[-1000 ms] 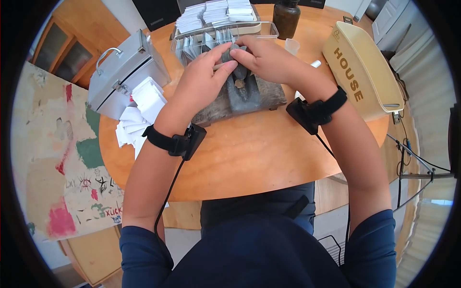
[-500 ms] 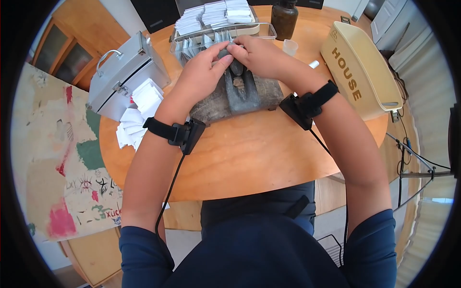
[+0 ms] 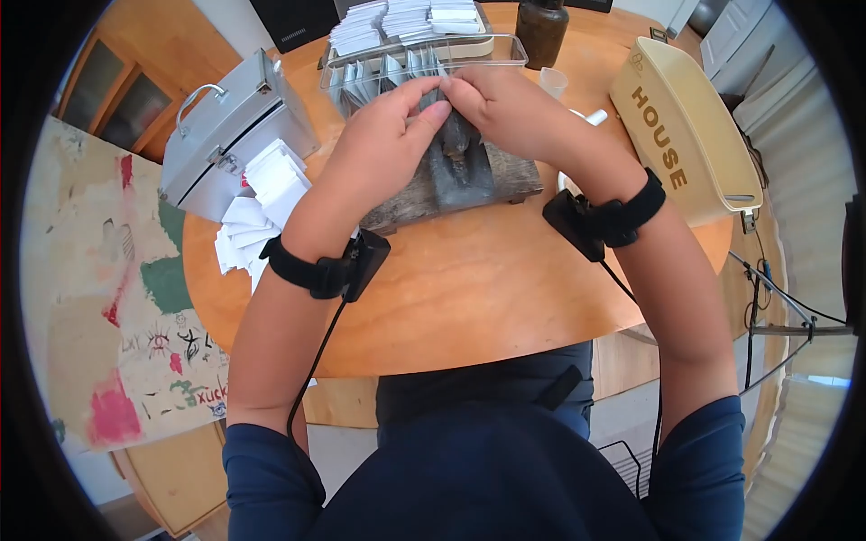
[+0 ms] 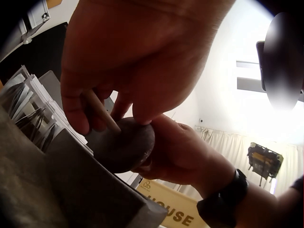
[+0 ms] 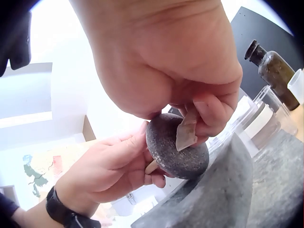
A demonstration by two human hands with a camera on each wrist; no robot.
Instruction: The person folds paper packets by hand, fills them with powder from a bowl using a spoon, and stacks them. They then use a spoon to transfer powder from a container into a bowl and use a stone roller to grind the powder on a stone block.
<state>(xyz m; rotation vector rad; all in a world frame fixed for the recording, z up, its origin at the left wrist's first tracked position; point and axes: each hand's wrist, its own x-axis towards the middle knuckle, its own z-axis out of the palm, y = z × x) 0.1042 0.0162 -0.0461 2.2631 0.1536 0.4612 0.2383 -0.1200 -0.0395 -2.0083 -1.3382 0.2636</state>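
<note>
My left hand (image 3: 374,144) grips the wooden handle (image 4: 102,111) of a dark round stone grinding wheel (image 4: 126,147), its thumb against the wheel's face. On the opposite side, my right hand (image 3: 505,108) has its thumb at the rim. Its curled fingers pinch a flat pale piece (image 5: 186,133) that lies against the stone in the right wrist view. The wheel is tilted over a grey stone trough (image 3: 466,187), which rests on a low wooden block (image 3: 397,209). From the head view, the hands cover much of the wheel.
Behind the trough, a clear tray (image 3: 519,50) holds silvery packets, with white paper slips (image 3: 361,32) beyond. A metal case (image 3: 239,135) and loose papers (image 3: 275,185) are at the left. A brown bottle (image 3: 541,36), small plastic cup (image 3: 554,83) and cream HOUSE bin (image 3: 649,117) stand right.
Both hands have shifted slightly toward the trough's far end over the last second, still together at the wheel. The handle's end, visible beside the left thumb earlier, is now hidden. The head view sways slightly.
</note>
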